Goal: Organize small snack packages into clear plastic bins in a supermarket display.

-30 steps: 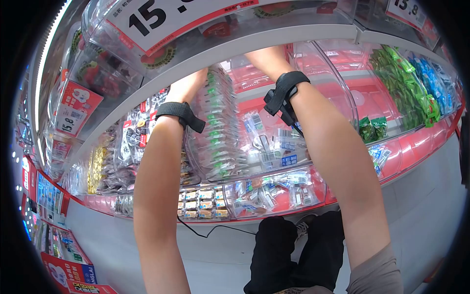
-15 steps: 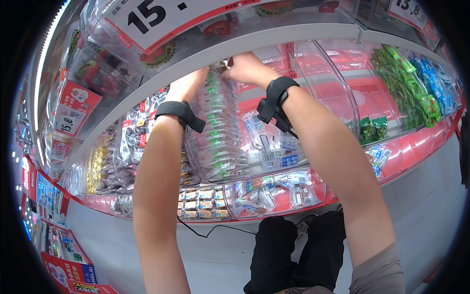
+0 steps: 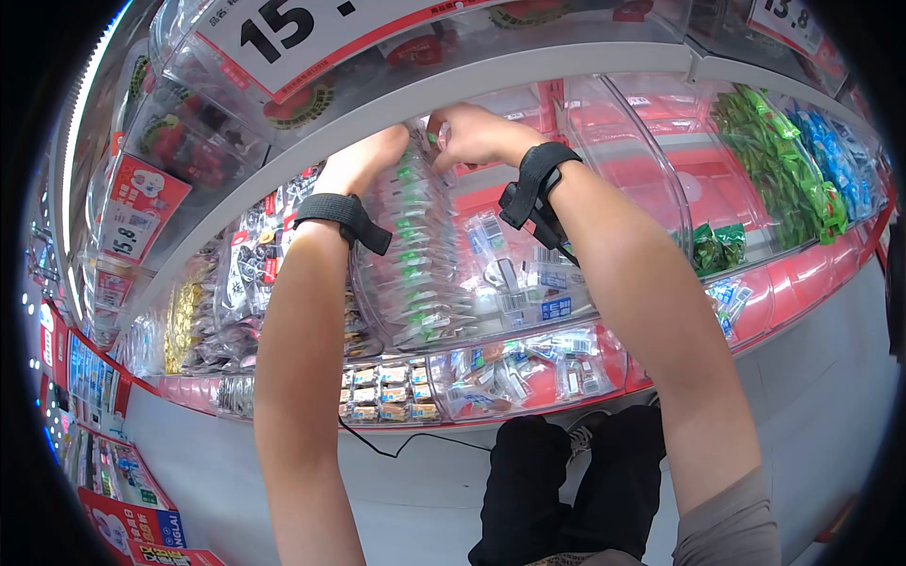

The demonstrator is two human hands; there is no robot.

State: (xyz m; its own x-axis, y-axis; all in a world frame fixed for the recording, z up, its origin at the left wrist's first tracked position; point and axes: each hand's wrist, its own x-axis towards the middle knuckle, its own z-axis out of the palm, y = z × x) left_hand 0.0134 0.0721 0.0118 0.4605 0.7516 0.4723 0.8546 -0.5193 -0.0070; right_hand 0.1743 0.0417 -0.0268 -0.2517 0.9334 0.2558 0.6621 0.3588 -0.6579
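Note:
A long row of small clear packets with green marks (image 3: 412, 241) stands on edge, packed close together, in a clear bin. My left hand (image 3: 376, 158) is at the far end of this row, on its left side; its fingers are hidden behind the packets and the shelf edge. Across from it, my right hand (image 3: 477, 137) is curled at the row's far right, thumb and fingers around a small clear packet (image 3: 434, 138) with a bit of green, mostly covered. Both wrists wear black straps.
A grey shelf rail (image 3: 528, 68) with a price sign (image 3: 311, 42) hangs low over my hands. Loose packets (image 3: 528, 283) lie right of the row, beyond them green bags (image 3: 769, 170). Dark snack packs (image 3: 247, 269) fill the left bin. Clear dividers separate the bins.
My right hand has turned and opened out slightly, its thumb now lower and more visible. My left hand has shifted slightly to the right, closer over the row's end.

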